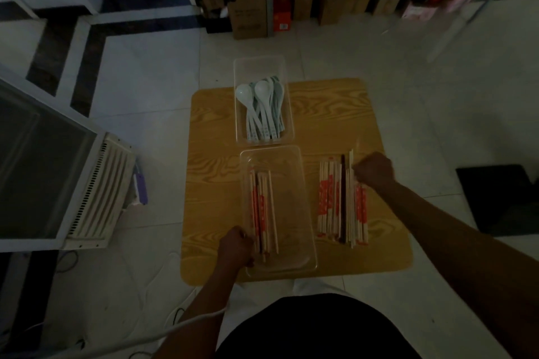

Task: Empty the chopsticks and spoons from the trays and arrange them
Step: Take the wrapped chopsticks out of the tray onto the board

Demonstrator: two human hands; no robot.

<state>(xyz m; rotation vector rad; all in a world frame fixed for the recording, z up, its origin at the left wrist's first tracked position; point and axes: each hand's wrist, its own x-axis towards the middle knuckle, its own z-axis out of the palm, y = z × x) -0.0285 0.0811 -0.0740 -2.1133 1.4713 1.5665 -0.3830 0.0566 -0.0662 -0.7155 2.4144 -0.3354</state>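
Wood table (335,114), chopstick tray (293,213), chopsticks (329,198), cooler (43,169) left

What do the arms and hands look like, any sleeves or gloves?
The left forearm and right forearm are bare to the frame edge: no sleeves, gloves, watch or bands visible on left hand or right hand. Dim light could hide rings.

Open tabletop (329,114) lies right of spoon tray (258,67), beyond the chopstick pile (332,201).

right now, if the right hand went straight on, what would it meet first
Probably the far ends of the loose chopsticks by the right hand, then the spoon tray beyond; depth is unclear.
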